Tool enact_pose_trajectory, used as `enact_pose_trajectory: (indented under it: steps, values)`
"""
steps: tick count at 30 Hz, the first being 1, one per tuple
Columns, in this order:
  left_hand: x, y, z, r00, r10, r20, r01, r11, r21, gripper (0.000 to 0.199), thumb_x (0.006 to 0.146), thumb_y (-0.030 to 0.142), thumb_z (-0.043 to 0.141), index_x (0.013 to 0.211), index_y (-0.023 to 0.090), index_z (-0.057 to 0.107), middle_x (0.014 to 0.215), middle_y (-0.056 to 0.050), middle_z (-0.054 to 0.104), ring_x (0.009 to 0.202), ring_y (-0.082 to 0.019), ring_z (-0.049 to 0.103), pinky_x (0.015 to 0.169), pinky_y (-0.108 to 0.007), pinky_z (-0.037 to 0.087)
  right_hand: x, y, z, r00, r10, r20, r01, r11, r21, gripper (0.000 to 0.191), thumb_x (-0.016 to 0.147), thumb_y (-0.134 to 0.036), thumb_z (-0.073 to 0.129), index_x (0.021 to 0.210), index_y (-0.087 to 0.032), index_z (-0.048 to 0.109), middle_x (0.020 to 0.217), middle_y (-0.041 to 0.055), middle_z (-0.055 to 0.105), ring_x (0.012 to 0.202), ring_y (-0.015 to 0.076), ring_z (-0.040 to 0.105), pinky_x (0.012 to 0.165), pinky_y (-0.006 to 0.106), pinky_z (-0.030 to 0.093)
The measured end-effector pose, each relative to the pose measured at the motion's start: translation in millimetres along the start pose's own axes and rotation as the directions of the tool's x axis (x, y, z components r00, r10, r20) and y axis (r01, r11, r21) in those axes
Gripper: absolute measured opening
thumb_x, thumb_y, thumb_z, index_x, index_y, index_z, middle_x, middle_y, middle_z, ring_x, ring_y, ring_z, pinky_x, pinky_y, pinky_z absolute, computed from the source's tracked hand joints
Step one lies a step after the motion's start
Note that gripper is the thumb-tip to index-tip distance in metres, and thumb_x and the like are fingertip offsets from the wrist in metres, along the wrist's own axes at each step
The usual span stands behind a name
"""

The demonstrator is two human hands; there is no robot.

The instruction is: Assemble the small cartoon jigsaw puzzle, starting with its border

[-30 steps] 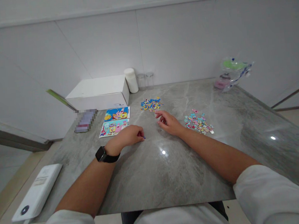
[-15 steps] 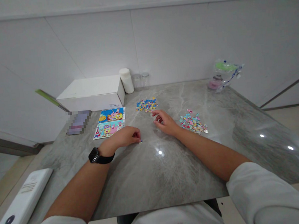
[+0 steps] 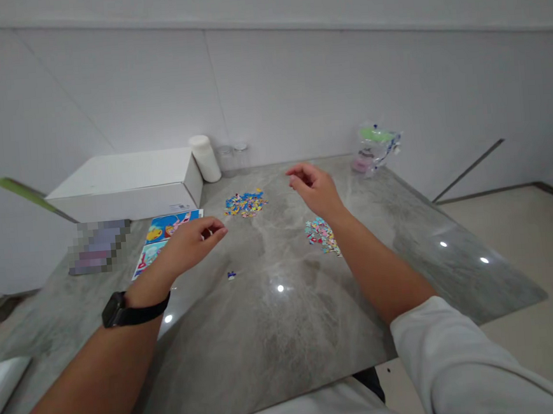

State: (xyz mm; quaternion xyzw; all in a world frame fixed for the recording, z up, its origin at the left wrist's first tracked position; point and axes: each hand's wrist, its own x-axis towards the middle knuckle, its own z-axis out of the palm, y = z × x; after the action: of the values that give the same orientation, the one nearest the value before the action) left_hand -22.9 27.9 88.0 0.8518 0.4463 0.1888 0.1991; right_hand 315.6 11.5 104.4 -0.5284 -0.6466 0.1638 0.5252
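Observation:
A small dark blue and white jigsaw puzzle piece (image 3: 231, 275) lies alone on the grey marbled table (image 3: 286, 334). My left hand (image 3: 195, 242), above the wrist with a black watch (image 3: 116, 309), hovers beyond it and partly covers two cartoon picture cards (image 3: 171, 225). Its fingers are bent, the thumb is apart, and nothing shows between them. My right hand (image 3: 317, 188) is raised over the far part of the table, fingers loosely curved, with no piece visible in it. Nearest the hands are a blue and yellow pile of puzzle pieces (image 3: 245, 203) and a pastel pile (image 3: 321, 234), partly behind my right forearm.
At the back left stand a white box (image 3: 121, 181), a white bottle (image 3: 204, 158) and two clear glass jars (image 3: 241, 159). A blurred-out flat object (image 3: 100, 246) lies at left. A clear plastic bag (image 3: 375, 149) rests at the back right; a white device (image 3: 3, 385) is at the left edge.
My left hand has let go of the small puzzle piece and lifted away from it. My right hand has risen and moved farther back. The view has turned to the right.

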Motion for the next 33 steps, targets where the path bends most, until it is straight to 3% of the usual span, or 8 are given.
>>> enact_pose_trajectory:
  steps: [4, 7, 10, 14, 17, 22, 28, 33]
  values:
    - [22.3, 19.5, 3.1, 0.999, 0.040, -0.008, -0.040, 0.999, -0.011, 0.041, 0.096, 0.056, 0.050, 0.100, 0.023, 0.074, 0.092, -0.003, 0.077, 0.081, -0.021, 0.068, 0.075, -0.031, 0.051, 5.3, -6.1, -45.2, 1.000, 0.014, -0.015, -0.017, 0.985, -0.173, 0.025, 0.094, -0.039, 0.060, 0.105, -0.021, 0.073, 0.080, 0.0004, 0.070, 0.075, 0.0171, 0.062, 0.072, 0.030, 0.048]
    - [36.2, 36.1, 10.9, 0.994, 0.087, 0.067, -0.087, 0.996, 0.002, 0.041, 0.096, 0.053, 0.049, 0.109, 0.024, 0.075, 0.102, -0.005, 0.079, 0.088, -0.023, 0.071, 0.082, -0.034, 0.053, 2.4, -9.2, -69.3, 0.998, 0.058, 0.026, -0.045, 0.931, -0.362, 0.024, 0.094, -0.040, 0.062, 0.098, -0.019, 0.074, 0.083, 0.0033, 0.073, 0.077, 0.0182, 0.063, 0.073, 0.031, 0.047]
    - [41.6, 49.9, 20.0, 0.979, 0.099, 0.177, -0.104, 0.994, 0.019, 0.045, 0.095, 0.053, 0.051, 0.119, 0.023, 0.074, 0.107, -0.006, 0.080, 0.092, -0.024, 0.073, 0.085, -0.036, 0.056, -1.5, -6.1, -83.0, 0.983, 0.141, 0.118, -0.056, 0.841, -0.538, 0.021, 0.095, -0.037, 0.064, 0.094, -0.019, 0.075, 0.086, 0.0053, 0.076, 0.079, 0.0188, 0.064, 0.074, 0.030, 0.045]
    - [36.2, 52.3, 30.7, 0.962, 0.113, 0.249, -0.134, 0.988, 0.071, 0.043, 0.096, 0.044, 0.046, 0.122, 0.022, 0.073, 0.117, -0.009, 0.079, 0.104, -0.026, 0.073, 0.095, -0.039, 0.056, -3.6, 8.4, -90.7, 0.925, 0.304, 0.229, -0.068, 0.724, -0.687, 0.017, 0.095, -0.035, 0.069, 0.091, -0.020, 0.077, 0.088, 0.0072, 0.078, 0.076, 0.0198, 0.064, 0.071, 0.031, 0.043]
    - [30.2, 39.8, 34.9, 0.959, 0.106, 0.263, -0.150, 0.977, 0.151, 0.041, 0.096, 0.037, 0.043, 0.118, 0.022, 0.075, 0.123, -0.010, 0.079, 0.113, -0.027, 0.072, 0.102, -0.039, 0.054, -3.2, 19.8, -90.8, 0.905, 0.330, 0.267, -0.035, 0.685, -0.727, 0.015, 0.094, -0.032, 0.072, 0.090, -0.020, 0.080, 0.092, 0.0094, 0.080, 0.078, 0.0216, 0.066, 0.071, 0.032, 0.044]
    - [26.9, 17.7, 31.6, 0.963, 0.039, 0.265, -0.101, 0.969, 0.226, 0.045, 0.097, 0.048, 0.046, 0.123, 0.022, 0.074, 0.116, -0.009, 0.080, 0.099, -0.025, 0.074, 0.089, -0.034, 0.056, -5.3, 30.2, -72.1, 0.860, 0.363, 0.358, 0.031, 0.664, -0.747, 0.010, 0.090, -0.022, 0.075, 0.095, -0.021, 0.083, 0.098, 0.0094, 0.081, 0.085, 0.0233, 0.070, 0.075, 0.032, 0.047]
    - [24.0, 17.1, 19.1, 0.970, -0.007, 0.245, -0.051, 0.972, 0.229, 0.048, 0.095, 0.052, 0.049, 0.124, 0.023, 0.074, 0.110, -0.009, 0.080, 0.095, -0.026, 0.075, 0.089, -0.034, 0.057, -15.3, 39.9, -36.6, 0.724, 0.469, 0.505, 0.137, 0.621, -0.772, 0.027, 0.084, -0.013, 0.075, 0.105, -0.024, 0.085, 0.108, 0.0082, 0.083, 0.098, 0.0244, 0.074, 0.079, 0.029, 0.050]
    - [22.9, 14.6, 15.9, 0.963, -0.015, 0.269, -0.051, 0.970, 0.238, 0.050, 0.094, 0.052, 0.049, 0.125, 0.022, 0.073, 0.113, -0.011, 0.080, 0.097, -0.027, 0.075, 0.091, -0.037, 0.057, -18.3, 49.6, -30.3, 0.695, 0.481, 0.535, 0.181, 0.603, -0.777, 0.034, 0.081, -0.011, 0.076, 0.111, -0.023, 0.084, 0.113, 0.0097, 0.082, 0.103, 0.0254, 0.074, 0.082, 0.029, 0.051]
